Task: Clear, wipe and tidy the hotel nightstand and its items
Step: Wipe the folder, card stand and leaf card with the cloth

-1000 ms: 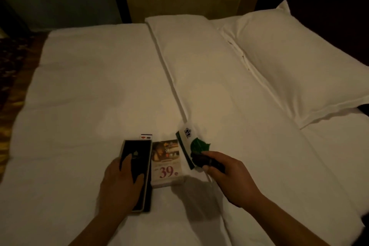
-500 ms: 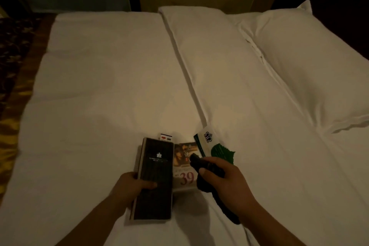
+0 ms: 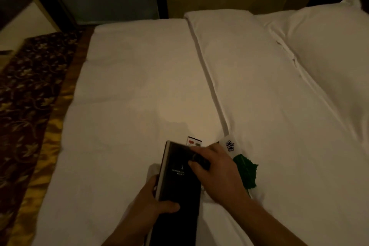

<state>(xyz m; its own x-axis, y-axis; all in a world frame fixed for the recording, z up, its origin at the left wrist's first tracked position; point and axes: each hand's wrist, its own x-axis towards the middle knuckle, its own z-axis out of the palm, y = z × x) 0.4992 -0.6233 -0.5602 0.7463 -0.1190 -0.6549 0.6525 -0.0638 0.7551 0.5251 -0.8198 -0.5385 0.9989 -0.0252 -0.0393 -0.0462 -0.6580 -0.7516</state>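
Around: a white bed [image 3: 129,96] carries everything; a pillow [image 3: 329,56] lies at its far right corner; a raised fold [image 3: 209,86] in the cover runs from the far edge down toward the hands; a dark patterned runner [image 3: 30,86] with a gold border covers the left edge of the bed.
In the way: the right hand [image 3: 217,173] and the folder [image 3: 179,195] hide most of what lies under them; only parts of three small things show past them.
Folder: dark and long, near the near edge of the bed, its far end pointing away from the person.
Left hand [image 3: 157,203]: grips the folder's left edge, thumb across the cover, fingers tucked beneath.
Right hand: curled round a dark cloth [image 3: 199,161], which it presses on the far part of the cover.
Small card [image 3: 194,141]: pokes out at the folder's far end.
White card [image 3: 229,145]: just beyond the right hand, beside the fold.
Green leaf [image 3: 246,171]: flat on the cover, just right of the right hand, touching the white card.
Open room: broad bare cover left of the fold and beyond the folder; the strip between fold and pillow is also free.
Writing: a pale emblem and a line of print on the folder, too small to read; a dark crest on the white card, letters unclear; red and green marks on the small card.
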